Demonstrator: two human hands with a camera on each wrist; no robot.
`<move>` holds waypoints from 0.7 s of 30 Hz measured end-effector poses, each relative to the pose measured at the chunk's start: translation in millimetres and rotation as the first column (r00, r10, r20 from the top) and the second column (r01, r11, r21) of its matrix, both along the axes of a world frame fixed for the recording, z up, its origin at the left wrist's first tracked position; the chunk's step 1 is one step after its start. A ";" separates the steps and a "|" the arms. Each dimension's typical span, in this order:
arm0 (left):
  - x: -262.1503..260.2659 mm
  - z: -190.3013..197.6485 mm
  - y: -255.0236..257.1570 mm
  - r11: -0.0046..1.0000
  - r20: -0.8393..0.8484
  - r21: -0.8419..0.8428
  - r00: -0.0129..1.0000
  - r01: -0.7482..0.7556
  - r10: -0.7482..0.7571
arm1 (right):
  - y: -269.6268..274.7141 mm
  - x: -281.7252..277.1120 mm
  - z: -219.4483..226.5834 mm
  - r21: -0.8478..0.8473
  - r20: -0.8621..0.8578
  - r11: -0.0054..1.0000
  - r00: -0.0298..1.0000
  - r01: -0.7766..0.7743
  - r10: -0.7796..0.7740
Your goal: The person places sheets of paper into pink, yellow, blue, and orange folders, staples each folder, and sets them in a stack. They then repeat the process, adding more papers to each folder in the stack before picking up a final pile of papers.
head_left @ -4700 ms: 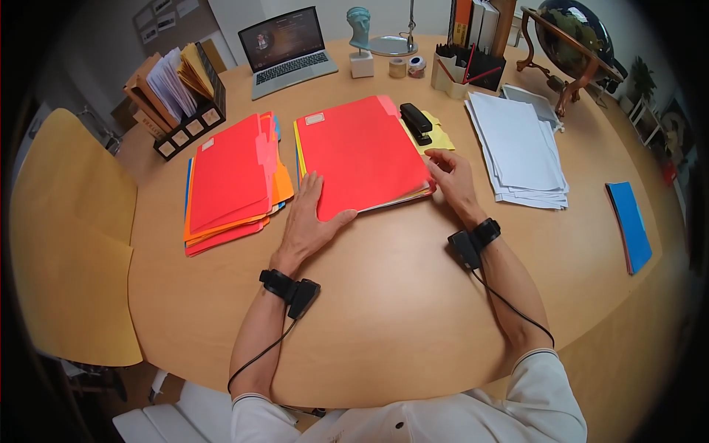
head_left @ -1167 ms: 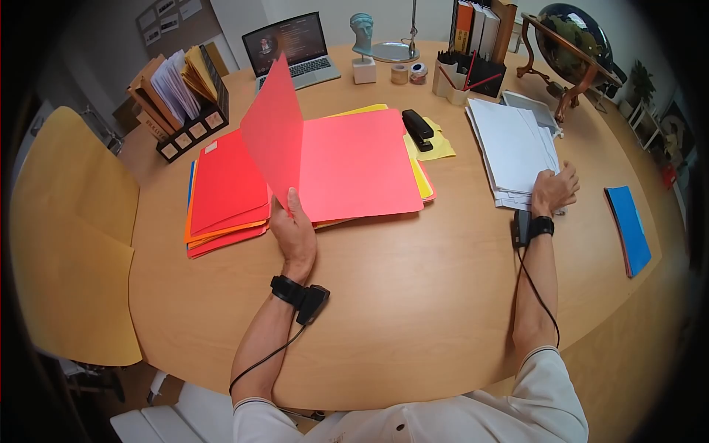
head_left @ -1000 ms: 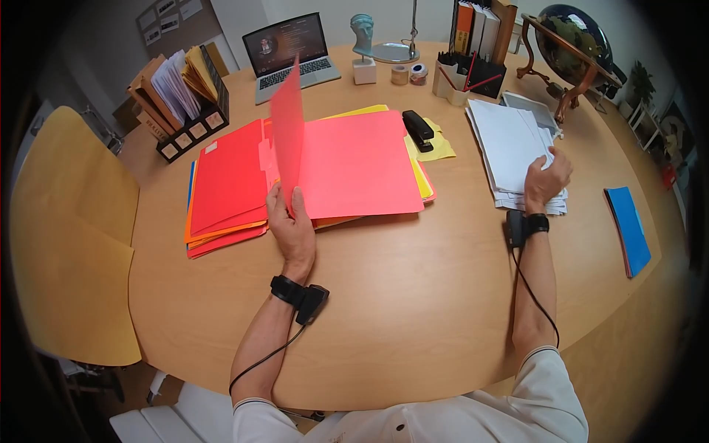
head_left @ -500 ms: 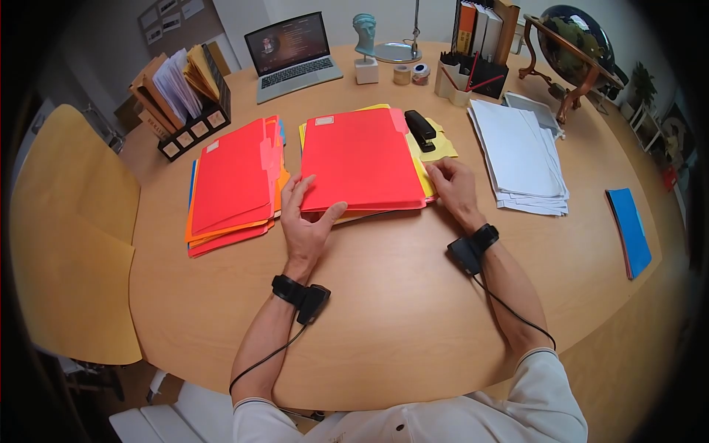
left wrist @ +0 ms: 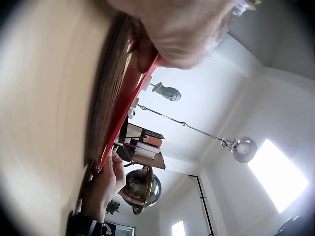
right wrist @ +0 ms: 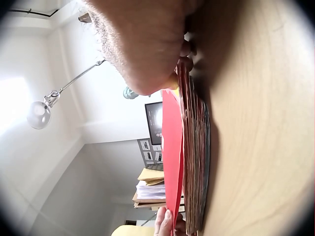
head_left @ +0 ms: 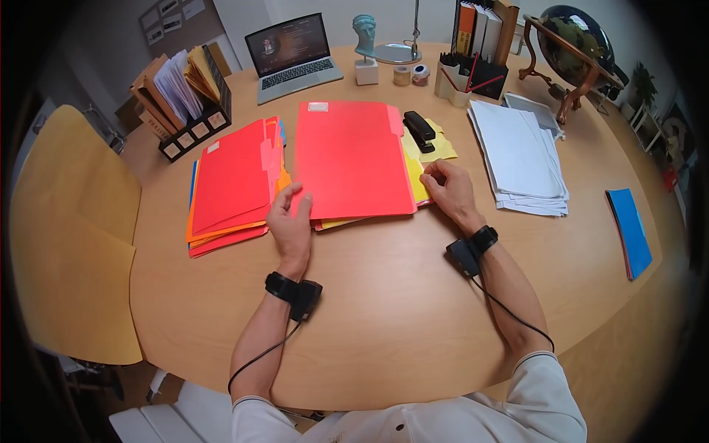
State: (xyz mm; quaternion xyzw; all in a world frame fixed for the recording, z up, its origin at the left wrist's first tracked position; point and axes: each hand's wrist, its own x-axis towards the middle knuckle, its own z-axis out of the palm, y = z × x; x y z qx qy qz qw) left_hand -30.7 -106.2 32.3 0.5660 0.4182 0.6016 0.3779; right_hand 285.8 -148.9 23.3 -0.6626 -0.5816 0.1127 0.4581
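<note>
A closed red folder [head_left: 354,159] with a white label tops the middle stack, shifted left so that yellow folders [head_left: 418,181] show at its right. My left hand [head_left: 290,232] pinches its lower left corner; in the right wrist view, the left thumb and fingers [right wrist: 165,222] hold the red folder [right wrist: 172,147] by its edge, slightly above the stack [right wrist: 197,157]. At the stack's right edge my right hand [head_left: 452,193] has its fingers curled round the folders. A second stack of red and orange folders [head_left: 233,177] lies to the left.
A black stapler [head_left: 419,133] lies on yellow paper behind the right hand. White papers [head_left: 517,155] are to the right, with a blue folder [head_left: 629,232] beyond them. The laptop [head_left: 295,59], file holder [head_left: 196,133], pen holder [head_left: 454,81] and globe [head_left: 572,40] stand farther back.
The red folder, held half raised a second ago, now lies closed and has slid left over the stack. My right hand came from the white papers to the stack's right edge.
</note>
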 end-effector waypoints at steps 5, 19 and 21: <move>-29.3 -2.5 22.1 0.960 0.004 0.101 0.965 -0.260 0.261 | 0.8 0.3 -1.1 0.016 0.004 1.000 1.000 -0.004 0.004; -146.3 6.7 73.8 0.717 0.180 0.097 0.720 -0.691 0.670 | 1.5 1.7 -3.7 0.035 0.026 0.999 0.999 0.028 -0.029; -160.5 4.0 74.3 0.687 0.156 0.112 0.696 -0.718 0.701 | 1.4 1.1 -3.2 0.041 0.018 0.999 0.999 0.030 -0.031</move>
